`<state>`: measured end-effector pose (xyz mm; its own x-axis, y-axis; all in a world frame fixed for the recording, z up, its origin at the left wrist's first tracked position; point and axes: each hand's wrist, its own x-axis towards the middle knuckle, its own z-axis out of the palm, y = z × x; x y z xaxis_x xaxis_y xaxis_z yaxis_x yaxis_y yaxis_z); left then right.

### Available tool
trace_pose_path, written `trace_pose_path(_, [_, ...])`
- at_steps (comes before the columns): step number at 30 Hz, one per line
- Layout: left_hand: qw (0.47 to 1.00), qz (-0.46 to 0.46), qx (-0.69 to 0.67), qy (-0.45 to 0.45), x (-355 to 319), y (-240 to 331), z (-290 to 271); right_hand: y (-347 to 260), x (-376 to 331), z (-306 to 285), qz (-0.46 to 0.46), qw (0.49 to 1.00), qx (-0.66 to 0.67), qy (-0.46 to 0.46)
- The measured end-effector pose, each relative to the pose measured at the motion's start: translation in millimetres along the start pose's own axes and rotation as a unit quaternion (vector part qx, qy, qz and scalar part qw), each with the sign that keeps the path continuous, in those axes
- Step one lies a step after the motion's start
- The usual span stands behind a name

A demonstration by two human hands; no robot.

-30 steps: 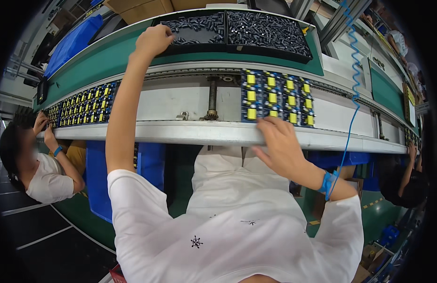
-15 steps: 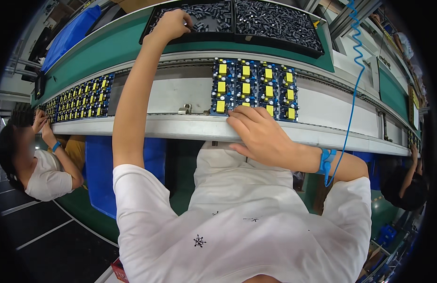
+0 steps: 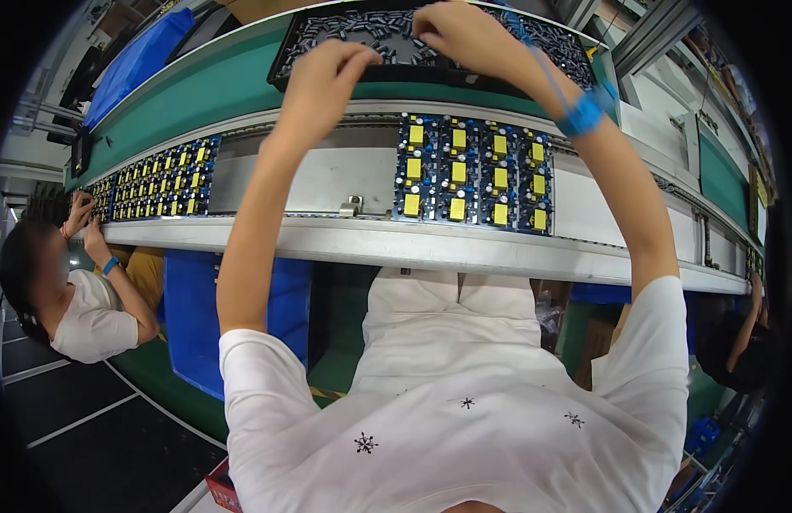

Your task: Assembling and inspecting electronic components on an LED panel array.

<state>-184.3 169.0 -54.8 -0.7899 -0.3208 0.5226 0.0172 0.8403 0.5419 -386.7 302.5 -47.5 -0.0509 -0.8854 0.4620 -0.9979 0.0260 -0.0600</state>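
Over a black tray (image 3: 387,64) of small dark parts, both hands reach forward. The left hand (image 3: 323,77) and right hand (image 3: 464,34) curl with fingers bent down onto the parts; whether either grips one is unclear. Nearer than the hands, a blue circuit panel (image 3: 473,175) lies on the conveyor (image 3: 310,179).

Black parts tray (image 3: 430,51) top edge-cropped

An electronics assembly line in a factory — a long conveyor (image 3: 345,244) carries panels of circuit boards (image 3: 475,173) with yellow components, a black parts tray (image 3: 396,34) sits on the green bench (image 3: 199,90) behind, and a co-worker (image 3: 71,291) works beside another panel (image 3: 156,179).
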Motion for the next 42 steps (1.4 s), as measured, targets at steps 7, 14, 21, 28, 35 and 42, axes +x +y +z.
trace_pose_path(7, [0.971,-0.204,-0.081,-0.098,-47,45,-24,29,40,61,-0.036,0.996,-0.086,0.017])
trace_pose_path(14, [0.979,-0.104,-0.164,-0.052,-65,33,-8,0,34,39,-0.017,0.996,-0.083,-0.008])
trace_pose_path(21, [0.981,-0.099,-0.148,-0.077,-61,47,2,2,18,7,0.036,0.994,0.100,0.005])
trace_pose_path(28, [0.980,-0.062,-0.174,-0.078,-54,44,17,-42,-93,-41,0.053,0.958,0.261,-0.105])
trace_pose_path(35, [0.981,-0.058,-0.157,-0.094,-50,53,23,-44,-107,-42,0.170,0.927,0.286,-0.176])
trace_pose_path(42, [0.984,-0.062,-0.123,-0.111,-48,57,22,-44,-113,-27,0.060,0.974,0.186,-0.112])
